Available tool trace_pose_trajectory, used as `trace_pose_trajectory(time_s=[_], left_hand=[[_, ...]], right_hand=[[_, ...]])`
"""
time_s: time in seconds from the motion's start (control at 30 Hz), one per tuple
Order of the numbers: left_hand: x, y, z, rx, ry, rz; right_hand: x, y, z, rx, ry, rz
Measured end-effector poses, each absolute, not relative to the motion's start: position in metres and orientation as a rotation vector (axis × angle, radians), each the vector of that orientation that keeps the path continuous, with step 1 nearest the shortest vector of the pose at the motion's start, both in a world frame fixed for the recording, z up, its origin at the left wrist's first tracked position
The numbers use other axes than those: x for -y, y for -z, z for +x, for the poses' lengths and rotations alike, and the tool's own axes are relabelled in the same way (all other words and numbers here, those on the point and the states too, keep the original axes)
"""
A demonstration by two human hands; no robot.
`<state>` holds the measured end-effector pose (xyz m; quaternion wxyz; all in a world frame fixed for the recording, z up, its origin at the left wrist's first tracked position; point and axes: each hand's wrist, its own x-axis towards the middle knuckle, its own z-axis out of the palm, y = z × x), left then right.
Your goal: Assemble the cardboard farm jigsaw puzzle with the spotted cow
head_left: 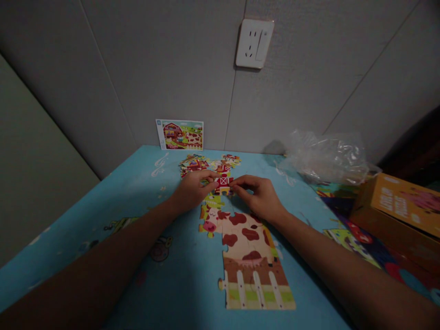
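Left hand (pixel 192 190) and right hand (pixel 256 198), apart from each other, with fingertips (pixel 213 179) of both reaching in from either side to a red barn jigsaw piece (pixel 223 182); grip on the piece impossible to confirm from this view.

Assembled cow section of the jigsaw puzzle (pixel 240 243) lying flat on the blue desk (pixel 144 192), directly nearer the viewer than the barn piece, with white picket-fence pieces (pixel 256 291) at the near end and a green piece (pixel 213 201) just below the barn piece. Further colourful puzzle pieces (pixel 206 164) just beyond both hands, near the far edge of the desk.

Farm picture card (pixel 179 134) upright against the wall (pixel 137 68) at the far edge, below and left of a white wall socket (pixel 255 43). At right, a crumpled clear plastic bag (pixel 325 158), and an orange cardboard box (pixel 398 215) beside a colourful printed sheet (pixel 360 247).
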<state>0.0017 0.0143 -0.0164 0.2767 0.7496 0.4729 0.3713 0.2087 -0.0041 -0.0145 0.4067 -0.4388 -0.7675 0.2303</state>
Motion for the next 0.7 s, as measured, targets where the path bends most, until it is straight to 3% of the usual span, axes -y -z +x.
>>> trace_pose_trajectory(time_s=[0.7], left_hand=[[-0.0155,0.0171,0.0021,-1.219,-1.044,2.068]], right_hand=[[0.0031,0.0188,0.2095,1.879,-0.717,-1.115]])
